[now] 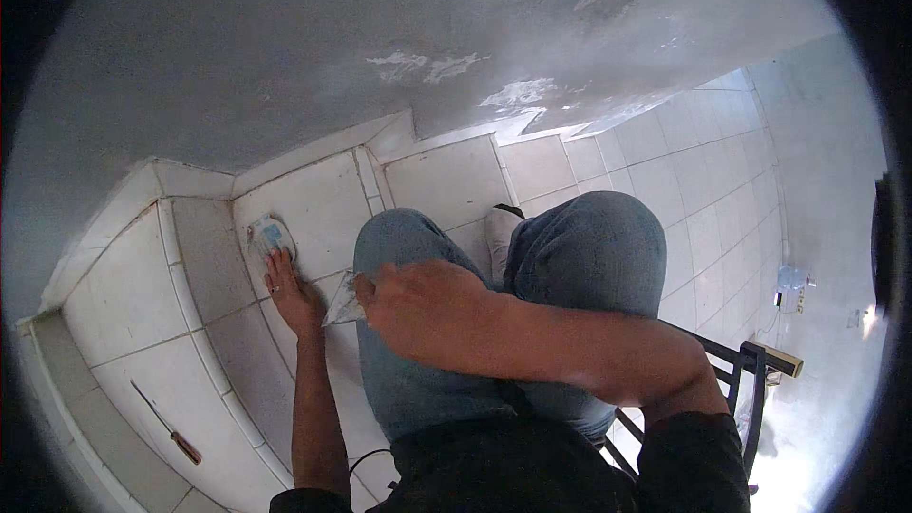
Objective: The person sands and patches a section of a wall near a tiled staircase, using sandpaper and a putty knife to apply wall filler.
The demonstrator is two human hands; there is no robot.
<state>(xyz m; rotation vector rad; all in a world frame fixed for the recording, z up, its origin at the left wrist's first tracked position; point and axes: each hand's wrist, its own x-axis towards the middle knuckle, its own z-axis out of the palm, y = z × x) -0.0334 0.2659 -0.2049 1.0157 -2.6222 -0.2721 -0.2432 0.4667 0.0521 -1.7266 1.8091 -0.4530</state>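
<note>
My left hand (288,293) reaches down to the tiled step, its fingers stretched out and spread. The fingertips touch the near edge of a small round whitish object (273,236) with a light blue patch, which lies on the tile; its exact kind is unclear. My right hand (418,309) is bent over my left knee, with its fingers closed on a pale, flat, triangular piece (341,302). This piece points down and left, beside my left wrist. Whether it is a scraper blade or a folded sheet, I cannot tell.
A screwdriver (167,426) with an orange-brown handle lies on the tiled step at left. The grey wall (313,47), with peeling paint, runs along the far side. Tiled stairs (442,180) continue rightward. A black metal frame (746,370) stands by my right elbow, and a clear bottle (793,277) farther right.
</note>
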